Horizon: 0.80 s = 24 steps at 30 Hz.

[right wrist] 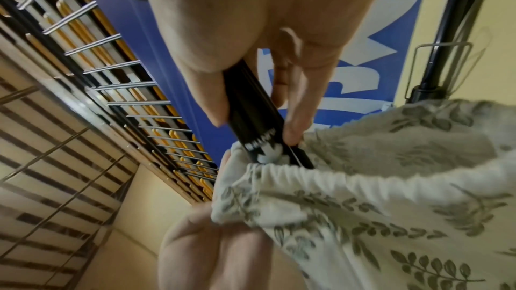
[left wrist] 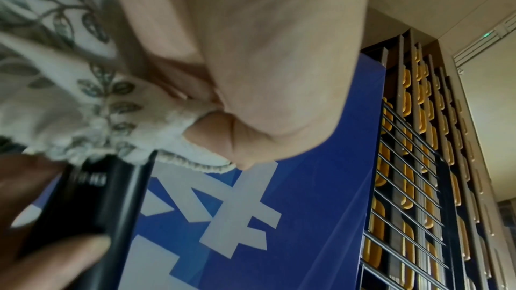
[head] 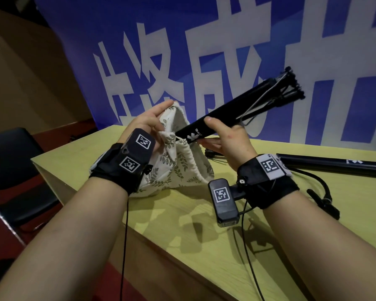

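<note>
A cream drawstring bag [head: 178, 168] printed with green leaves stands on the yellow table [head: 204, 231]. My left hand [head: 152, 124] pinches its rim and holds the mouth up. My right hand [head: 221, 135] grips a folded black tripod [head: 237, 111], slanted up to the right, with its lower end at the bag's mouth. In the right wrist view the tripod [right wrist: 257, 127] passes over the gathered hem of the bag [right wrist: 363, 195], thumb and fingers around it. The left wrist view shows the bag's rim [left wrist: 178, 147] between finger and thumb, with the tripod's end [left wrist: 92, 202] just below.
A second black pole [head: 334, 165] lies on the table at the right, beside a black cable and clip [head: 323, 200]. A blue banner [head: 204, 61] with white characters stands close behind the table. A dark chair [head: 11, 170] is at the left.
</note>
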{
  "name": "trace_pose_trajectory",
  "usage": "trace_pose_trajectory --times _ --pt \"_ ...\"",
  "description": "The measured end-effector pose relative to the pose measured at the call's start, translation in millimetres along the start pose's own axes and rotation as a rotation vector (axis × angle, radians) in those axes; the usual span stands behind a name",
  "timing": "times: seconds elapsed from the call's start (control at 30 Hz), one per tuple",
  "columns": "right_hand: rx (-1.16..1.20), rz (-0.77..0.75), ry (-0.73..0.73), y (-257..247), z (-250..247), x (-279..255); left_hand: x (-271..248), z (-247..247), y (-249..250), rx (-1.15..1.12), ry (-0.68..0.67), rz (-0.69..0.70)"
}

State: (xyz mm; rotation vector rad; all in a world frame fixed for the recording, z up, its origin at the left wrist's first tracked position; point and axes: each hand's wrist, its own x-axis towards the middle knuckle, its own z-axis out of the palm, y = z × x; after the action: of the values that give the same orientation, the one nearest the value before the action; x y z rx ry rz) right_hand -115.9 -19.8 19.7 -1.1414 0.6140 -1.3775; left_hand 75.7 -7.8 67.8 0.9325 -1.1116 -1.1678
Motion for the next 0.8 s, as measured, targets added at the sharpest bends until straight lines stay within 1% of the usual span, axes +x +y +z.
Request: trace_pose_trajectory --times 0.07,0.13,0.17,0.27,0.4,0.43,0.5,0.57,0.63,0.7,0.8 --pt "-0.062 0.011 -0.054 0 5 -3 -1 7 4 -0.015 -0.034 0.026" --pt "-0.134 -0.008 -0.058 -3 9 -5 -2 11 6 -0.047 -0.041 0.037" --pt "-0.117 -0.021 -0.045 -5 9 -5 -1 12 6 -0.065 -0.027 0.037" --pt "0.079 -0.038 -0.036 -13 7 -4 0 11 8 -0.089 0.004 0.032" --pt "0.112 -0.070 -0.027 -14 9 -10 -3 17 10 -0.119 -0.003 0.031" --pt "0.114 -0.069 -0.041 -13 11 -11 -4 19 10 -0.114 -0.002 0.040" --pt "0.128 -0.052 -0.117 -9 13 -12 -5 21 11 -0.107 0.022 0.049" --pt "0.189 0.000 -0.175 -9 15 -12 -5 22 13 -0.131 0.056 0.047" --pt "0.273 0.026 -0.193 -13 17 -10 -7 22 14 -0.156 0.072 0.050" --pt "0.288 -0.003 -0.175 -18 21 -9 -8 20 15 -0.161 0.065 0.056" --pt "0.130 -0.114 -0.059 -26 35 -8 -13 16 23 -0.169 0.037 0.067"
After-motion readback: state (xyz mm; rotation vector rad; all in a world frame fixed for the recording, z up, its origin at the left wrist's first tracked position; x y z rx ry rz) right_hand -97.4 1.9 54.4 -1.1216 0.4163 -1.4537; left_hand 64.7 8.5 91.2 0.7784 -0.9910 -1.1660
